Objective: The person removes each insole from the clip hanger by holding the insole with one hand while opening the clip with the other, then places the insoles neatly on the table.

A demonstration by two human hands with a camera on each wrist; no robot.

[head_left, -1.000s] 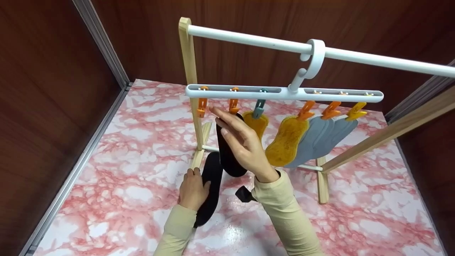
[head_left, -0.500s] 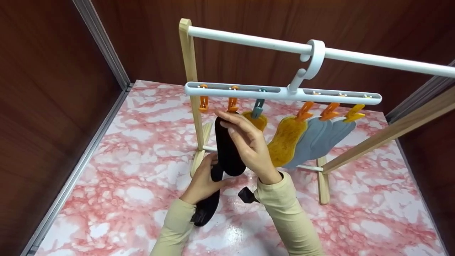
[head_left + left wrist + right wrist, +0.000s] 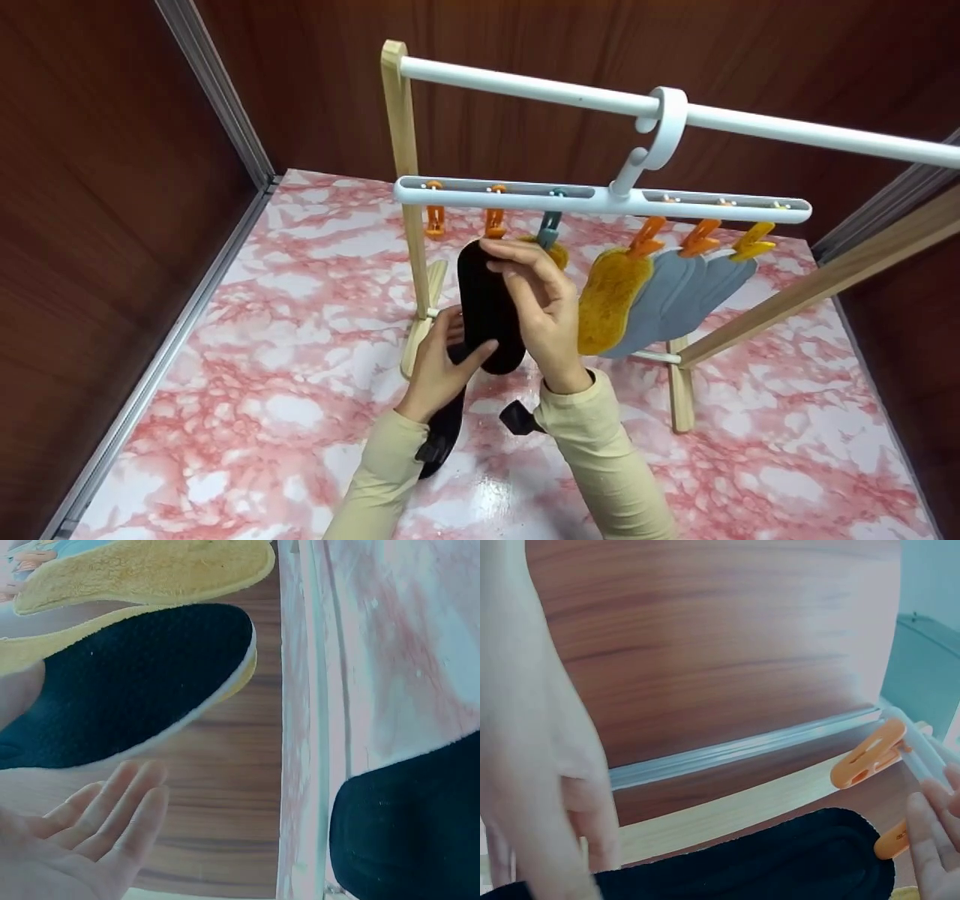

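Note:
A black insole (image 3: 484,300) hangs from the second orange clip (image 3: 495,222) of a white clip hanger (image 3: 517,196). My right hand (image 3: 551,319) is at its upper end, fingers bent and a gap left before the thumb; in the right wrist view those fingertips are beside the clip. My left hand (image 3: 435,371) reaches round the lower part, thumb over the front. In the left wrist view its fingers (image 3: 131,810) are straight and apart from the insole. Another black insole (image 3: 450,427) lies on the floor, partly hidden under the left hand and wrist.
Yellow insoles (image 3: 604,304) and grey insoles (image 3: 682,292) hang from other clips. An orange clip (image 3: 435,219) at the left end holds nothing. The hanger hooks over a white rod (image 3: 525,85) on a wooden stand (image 3: 405,157). Brown panels (image 3: 97,300) enclose the marbled floor (image 3: 285,420).
My left hand has risen from the black insole on the floor to the hanging one. The right hand has shifted slightly right and down, its fingers more bent.

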